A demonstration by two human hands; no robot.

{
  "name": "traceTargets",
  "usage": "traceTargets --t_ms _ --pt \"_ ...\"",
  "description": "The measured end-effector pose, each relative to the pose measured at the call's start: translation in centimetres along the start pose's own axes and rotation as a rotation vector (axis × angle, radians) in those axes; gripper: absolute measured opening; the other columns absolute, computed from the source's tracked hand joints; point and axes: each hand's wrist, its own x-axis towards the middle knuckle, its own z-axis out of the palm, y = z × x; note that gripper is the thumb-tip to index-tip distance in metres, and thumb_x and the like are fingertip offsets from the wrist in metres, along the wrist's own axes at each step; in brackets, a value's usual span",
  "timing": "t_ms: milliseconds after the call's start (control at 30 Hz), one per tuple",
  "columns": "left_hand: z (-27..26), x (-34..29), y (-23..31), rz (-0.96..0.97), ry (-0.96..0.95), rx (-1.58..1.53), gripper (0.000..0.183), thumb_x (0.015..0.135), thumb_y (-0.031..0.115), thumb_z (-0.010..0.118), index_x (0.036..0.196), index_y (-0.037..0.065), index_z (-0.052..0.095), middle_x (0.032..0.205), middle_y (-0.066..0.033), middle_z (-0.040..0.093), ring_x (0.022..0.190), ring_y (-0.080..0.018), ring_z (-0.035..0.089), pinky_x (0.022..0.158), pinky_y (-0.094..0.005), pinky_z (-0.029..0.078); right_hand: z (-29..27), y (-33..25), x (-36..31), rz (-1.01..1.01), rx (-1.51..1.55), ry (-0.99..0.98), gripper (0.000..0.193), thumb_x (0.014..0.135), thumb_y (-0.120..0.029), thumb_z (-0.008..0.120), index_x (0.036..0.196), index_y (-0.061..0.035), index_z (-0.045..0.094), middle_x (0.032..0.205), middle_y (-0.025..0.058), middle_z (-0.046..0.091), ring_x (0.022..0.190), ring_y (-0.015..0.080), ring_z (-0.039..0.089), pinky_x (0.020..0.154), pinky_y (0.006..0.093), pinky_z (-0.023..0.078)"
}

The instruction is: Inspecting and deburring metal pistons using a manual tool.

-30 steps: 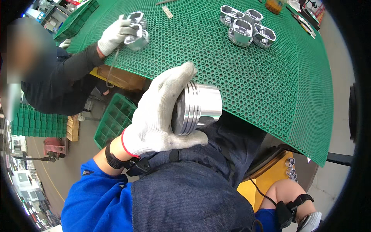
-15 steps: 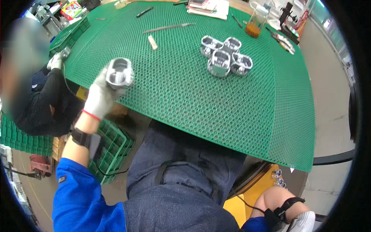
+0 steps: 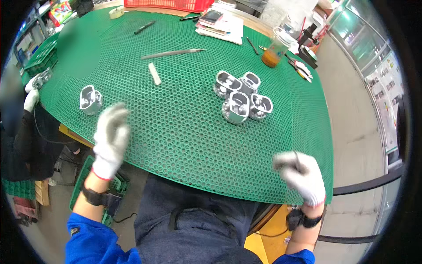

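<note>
Left hand (image 3: pixel 110 136) open, empty, just beside the lone piston (image 3: pixel 91 101) on the green surface (image 3: pixel 184 145)! Right hand (image 3: pixel 302 175) curled, blurred; can't tell its grip. A gentle sideways grasp should protect that rim.

Blurred left fingers (image 3: pixel 112 113), right fingers (image 3: pixel 286 160)

Four clustered pistons (image 3: pixel 236 105) — left of these: one lone piston (image 3: pixel 90 101), one white stick (image 3: pixel 154 74), one file (image 3: pixel 172 53) — right: one jar (image 3: pixel 271 56)
</note>
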Motion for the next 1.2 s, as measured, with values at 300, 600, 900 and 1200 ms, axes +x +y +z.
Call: traceTargets --t_ms 300,600,900,1200 --pt "3.1 -0.4 2.1 0.003 -0.027 -0.281 0.021 0.083 0.01 0.064 0.104 0.005 0.065 0.11 -0.0137 0.065 0.1 -0.0311 0.064 0.086 -0.0387 0.053 0.9 2.7 15.8 -0.295 -0.835 0.196 0.05 0.081 -0.015 0.066 0.13 -0.027 0.058 0.135 0.0177 0.052 0.103 0.037 0.063 0.086 0.041 0.053" --pt "2.4 0.1 2.1 -0.042 -0.058 -0.217 0.022 0.086 0.013 0.065 0.106 0.006 0.064 0.111 -0.0114 0.065 0.1 -0.0278 0.065 0.083 -0.0365 0.054 2.7 2.9 21.0 -0.244 -0.825 0.14 0.031 0.072 -0.016 0.068 0.102 -0.011 0.065 0.098 0.0171 0.061 0.089 0.0374 0.062 0.078 0.045 0.05" --pt "2.8 -0.7 3.3 -0.057 -0.094 -0.209 0.021 0.087 0.014 0.063 0.106 0.006 0.064 0.111 -0.0118 0.065 0.102 -0.0289 0.063 0.086 -0.0373 0.053 4.0 1.4 11.7 -0.351 -0.831 -0.014 0.031 0.069 -0.013 0.075 0.099 -0.018 0.07 0.099 0.0125 0.064 0.083 0.0341 0.065 0.073 0.0436 0.053" --pt "1.5 -0.3 2.3 0.134 0.071 0.041 0.015 0.086 0.005 0.061 0.1 0.002 0.066 0.101 -0.0143 0.069 0.096 -0.0305 0.066 0.085 -0.0371 0.052 4.5 0.4 1.6 -0.299 -0.585 0.125 0.034 0.082 -0.013 0.067 0.116 -0.0128 0.065 0.098 0.0126 0.068 0.09 0.0325 0.066 0.077 0.0377 0.053"
